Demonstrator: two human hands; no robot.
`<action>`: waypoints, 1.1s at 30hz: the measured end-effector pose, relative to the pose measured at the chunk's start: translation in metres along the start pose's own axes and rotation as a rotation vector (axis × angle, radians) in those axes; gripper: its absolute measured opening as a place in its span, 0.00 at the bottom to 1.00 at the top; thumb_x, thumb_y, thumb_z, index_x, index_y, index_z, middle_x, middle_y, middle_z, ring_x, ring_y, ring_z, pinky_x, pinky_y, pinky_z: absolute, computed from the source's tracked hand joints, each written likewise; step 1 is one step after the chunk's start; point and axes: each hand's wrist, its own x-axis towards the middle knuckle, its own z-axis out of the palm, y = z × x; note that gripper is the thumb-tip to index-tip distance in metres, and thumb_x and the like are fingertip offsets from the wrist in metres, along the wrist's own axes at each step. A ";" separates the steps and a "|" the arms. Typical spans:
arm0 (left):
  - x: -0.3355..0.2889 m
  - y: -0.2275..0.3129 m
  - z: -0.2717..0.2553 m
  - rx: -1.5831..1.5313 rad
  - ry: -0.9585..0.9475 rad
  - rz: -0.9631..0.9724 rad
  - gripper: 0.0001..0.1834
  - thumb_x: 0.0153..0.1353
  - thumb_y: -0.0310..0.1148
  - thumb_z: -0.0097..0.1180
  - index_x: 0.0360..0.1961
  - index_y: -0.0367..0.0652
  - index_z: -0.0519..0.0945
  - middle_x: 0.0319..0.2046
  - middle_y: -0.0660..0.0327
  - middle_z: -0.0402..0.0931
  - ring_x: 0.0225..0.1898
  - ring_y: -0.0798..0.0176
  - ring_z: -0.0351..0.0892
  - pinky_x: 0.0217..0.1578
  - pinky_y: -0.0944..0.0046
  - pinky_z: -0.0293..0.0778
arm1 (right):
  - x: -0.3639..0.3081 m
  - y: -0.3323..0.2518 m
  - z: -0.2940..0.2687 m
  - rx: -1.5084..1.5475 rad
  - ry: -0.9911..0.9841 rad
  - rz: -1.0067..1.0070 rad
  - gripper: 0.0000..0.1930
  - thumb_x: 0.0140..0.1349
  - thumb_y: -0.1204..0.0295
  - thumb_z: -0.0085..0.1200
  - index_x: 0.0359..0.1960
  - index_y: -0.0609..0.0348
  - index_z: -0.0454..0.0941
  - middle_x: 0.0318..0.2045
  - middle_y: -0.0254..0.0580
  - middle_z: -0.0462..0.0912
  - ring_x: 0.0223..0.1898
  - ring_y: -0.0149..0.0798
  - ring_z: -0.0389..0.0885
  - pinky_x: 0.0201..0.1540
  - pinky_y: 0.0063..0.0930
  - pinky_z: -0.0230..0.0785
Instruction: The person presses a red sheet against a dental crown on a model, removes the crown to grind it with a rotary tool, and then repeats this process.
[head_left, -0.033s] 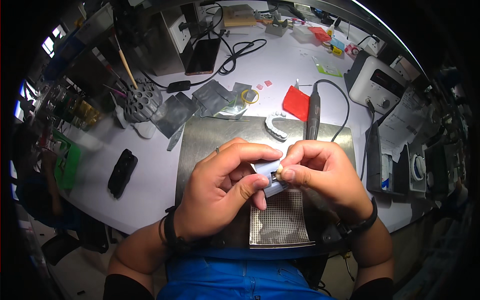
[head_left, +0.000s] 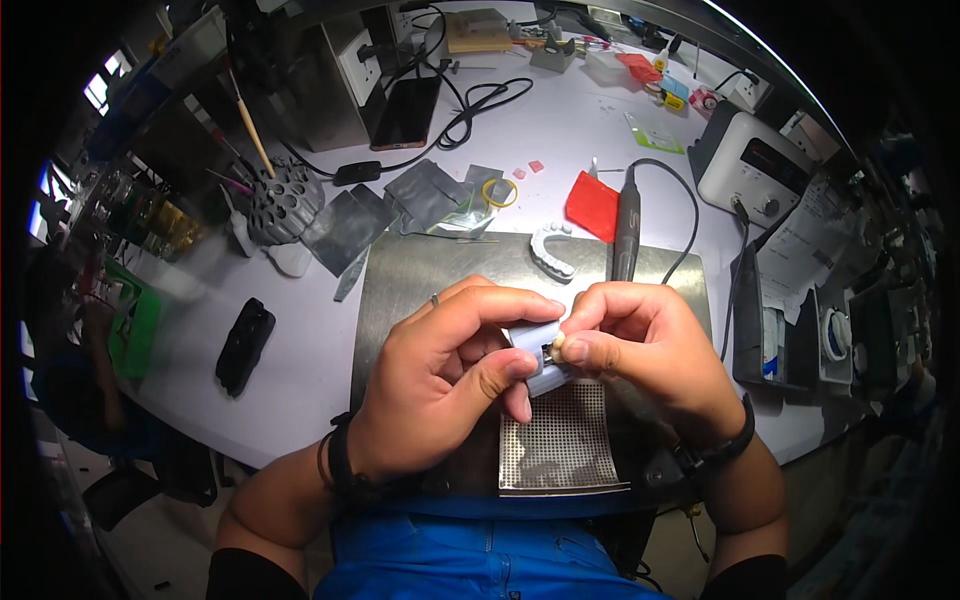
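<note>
Pale grey-blue block: small, flat-faced, dark recess at its right end. Held above perforated metal grid, left hand grip closed around it; right hand pinches its end.

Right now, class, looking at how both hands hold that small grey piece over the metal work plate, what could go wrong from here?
1. The small grey piece is pinched only by fingertips of the left hand and right hand; it might slip onto the perforated grid.
2. The white dental model lies loose near the plate edge; a moving hand could knock it.
3. The handpiece cord could snag.
</note>
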 end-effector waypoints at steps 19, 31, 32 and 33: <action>0.000 0.000 0.001 -0.062 -0.016 -0.034 0.20 0.81 0.31 0.57 0.66 0.29 0.74 0.56 0.51 0.75 0.37 0.67 0.87 0.43 0.69 0.83 | 0.000 0.002 0.000 0.047 -0.024 -0.026 0.07 0.74 0.73 0.67 0.43 0.65 0.86 0.43 0.39 0.90 0.46 0.29 0.87 0.54 0.27 0.77; 0.013 0.009 -0.016 0.176 0.072 -0.298 0.11 0.73 0.17 0.56 0.54 0.35 0.77 0.51 0.56 0.79 0.44 0.64 0.89 0.49 0.64 0.85 | 0.011 -0.019 -0.043 -0.748 0.537 -0.447 0.07 0.74 0.74 0.61 0.44 0.65 0.88 0.38 0.35 0.87 0.33 0.24 0.77 0.40 0.21 0.71; 0.015 0.012 -0.018 0.497 0.006 -0.254 0.09 0.71 0.18 0.59 0.50 0.36 0.78 0.47 0.58 0.81 0.43 0.63 0.88 0.49 0.63 0.83 | 0.013 -0.016 -0.047 -0.980 0.569 -0.420 0.06 0.71 0.75 0.62 0.43 0.65 0.87 0.37 0.37 0.87 0.31 0.25 0.77 0.38 0.22 0.71; 0.017 0.013 -0.019 0.816 -0.062 -0.204 0.08 0.69 0.19 0.62 0.47 0.38 0.79 0.43 0.59 0.83 0.43 0.61 0.87 0.49 0.62 0.82 | 0.017 -0.011 -0.048 -1.054 0.559 -0.428 0.06 0.67 0.76 0.64 0.42 0.64 0.87 0.35 0.40 0.85 0.29 0.29 0.78 0.35 0.24 0.71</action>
